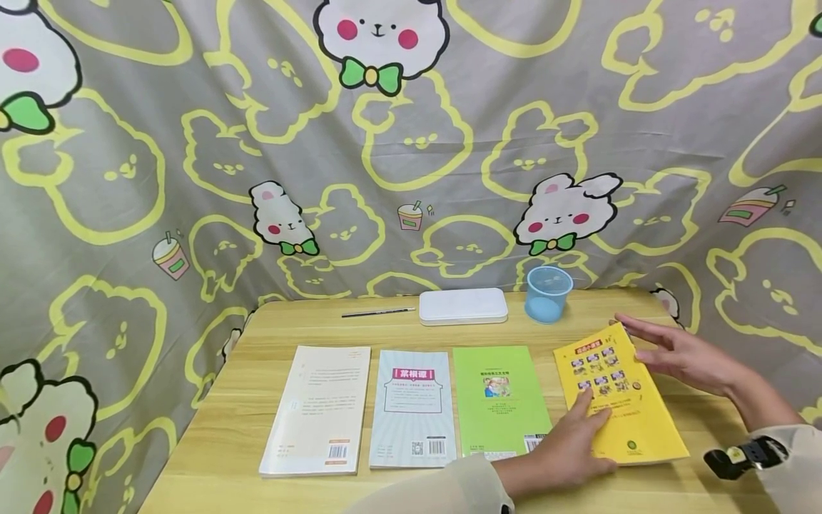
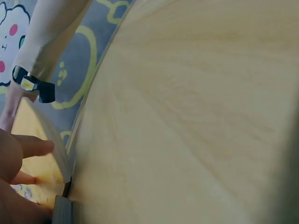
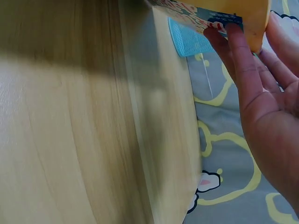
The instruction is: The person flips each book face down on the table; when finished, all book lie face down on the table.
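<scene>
Here, four books lie face down in a row along the near edge of the tabletop [image 1: 270, 428], barcodes toward the person; the yellow book [image 1: 632, 421] is the rightmost, near the right near corner, and sits askew to the other three, its far end swung toward the right edge; the left hand [image 1: 574, 446] lies on its near left part, fingers straight and flat on the cover, pressing rather than grasping, which looks like a way to pin the book while its far end is handled; the right hand [image 1: 681, 357] is at the far right corner of the same book, fingers extended and relaxed, tips against the book's edge; the right wrist view shows those fingers [image 3: 238, 56] lying along the edge of the yellow cover, with that corner seemingly raised a little off the wood, though I cannot tell how far; neither hand is curled round anything; beside the yellow book, just apart, lies the green book [image 1: 497, 400], then the pale blue book [image 1: 414, 407], then the white book [image 1: 321, 407] nearest the left edge, all three squared to the near edge and evenly spaced; along the far edge stand a white case [image 1: 462, 305], a thin pen [image 1: 379, 312] to its left and a blue plastic cup [image 1: 548, 293] to its right, upright, well apart from the hands; a patterned cloth [image 1: 411, 143] hangs behind and around the table.
</scene>
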`<state>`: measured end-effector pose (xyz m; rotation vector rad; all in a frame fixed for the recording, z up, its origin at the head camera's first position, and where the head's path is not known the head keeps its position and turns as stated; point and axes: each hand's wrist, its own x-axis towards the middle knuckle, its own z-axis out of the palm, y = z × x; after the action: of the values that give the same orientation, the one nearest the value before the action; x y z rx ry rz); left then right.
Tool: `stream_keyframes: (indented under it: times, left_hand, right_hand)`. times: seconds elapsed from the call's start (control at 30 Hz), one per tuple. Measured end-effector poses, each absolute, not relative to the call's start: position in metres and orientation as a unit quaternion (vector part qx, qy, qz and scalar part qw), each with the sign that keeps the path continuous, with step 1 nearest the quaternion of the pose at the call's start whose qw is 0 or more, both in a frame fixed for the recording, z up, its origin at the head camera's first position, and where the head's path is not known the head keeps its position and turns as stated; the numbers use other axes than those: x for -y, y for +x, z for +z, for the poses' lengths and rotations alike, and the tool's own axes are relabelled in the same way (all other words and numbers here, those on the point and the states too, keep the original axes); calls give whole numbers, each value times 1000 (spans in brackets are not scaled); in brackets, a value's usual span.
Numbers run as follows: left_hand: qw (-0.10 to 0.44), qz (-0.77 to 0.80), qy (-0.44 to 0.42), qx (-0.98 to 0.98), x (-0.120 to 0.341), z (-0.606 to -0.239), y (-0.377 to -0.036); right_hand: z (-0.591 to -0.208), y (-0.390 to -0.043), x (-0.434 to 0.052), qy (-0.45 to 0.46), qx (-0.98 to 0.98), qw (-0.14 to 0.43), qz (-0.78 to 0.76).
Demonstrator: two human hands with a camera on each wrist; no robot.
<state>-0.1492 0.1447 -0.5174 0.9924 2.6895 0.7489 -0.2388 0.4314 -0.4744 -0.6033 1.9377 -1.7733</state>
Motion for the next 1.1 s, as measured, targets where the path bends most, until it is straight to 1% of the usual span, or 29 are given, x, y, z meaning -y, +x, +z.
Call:
stream_keyframes:
  times: [0.2, 0.33, 0.53, 0.6, 0.73, 1.1]
  left_hand:
    - [104, 208, 355, -905, -143, -516, -151]
    - [112, 185, 365, -905, -142, -516, -152]
    - [126, 144, 368, -910, -141, -513, -156]
    - [127, 135, 368, -911, -142, -513, -157]
    - [123, 125, 374, -911, -141, -514, -158]
    - [118, 90, 390, -909, -135, -514, -163]
  right_hand:
    - [-479, -239, -434, -226, -725, 208, -617]
    - [-480, -238, -434, -209, -758, 189, -589]
    - [-481, -235, -430, -169, -835, 141, -504]
    - [-482, -234, -428, -170, -849, 131, -482]
    - [-484, -234, -426, -177, -847, 132, -483]
    - [-508, -237, -428, -192, -865, 102, -452]
